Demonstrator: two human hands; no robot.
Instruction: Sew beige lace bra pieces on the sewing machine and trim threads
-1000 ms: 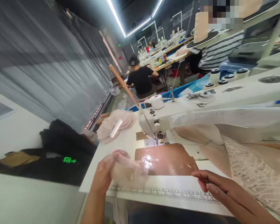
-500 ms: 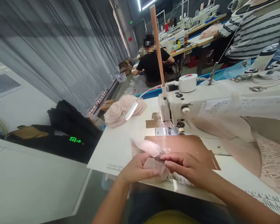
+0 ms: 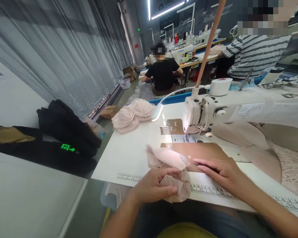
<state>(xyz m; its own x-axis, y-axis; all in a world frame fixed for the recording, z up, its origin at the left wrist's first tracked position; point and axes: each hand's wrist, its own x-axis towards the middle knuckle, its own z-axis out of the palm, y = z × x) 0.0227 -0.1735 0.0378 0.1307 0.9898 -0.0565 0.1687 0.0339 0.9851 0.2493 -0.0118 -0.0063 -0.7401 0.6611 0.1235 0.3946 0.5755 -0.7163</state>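
Head view | pink fabric piece [image 3: 167, 158] at front edge of white tabletop [image 3: 129, 152], over printed ruler [image 3: 213, 192] | left hand [image 3: 152, 185] pinching its lower part, thumb + fingers closed on it | right hand [image 3: 220, 172] flat, fingers out, pressing its right side | sewing machine [image 3: 206, 110] just behind | lace pile [image 3: 131, 114] far-left w/ lamp [image 3: 157, 111] beside

My own body, as seen from my head:
- Left hand [image 3: 155, 185]: bare, no glove, no ring or watch in sight; nails short and unpainted.
- Right hand [image 3: 222, 172]: bare likewise, nothing on the fingers.
- Forearms: both uncovered to the frame's edge; no sleeve, cuff or band shows.
- Lap: dark blue cloth across my legs, with a yellow-olive hem at the bottom edge.
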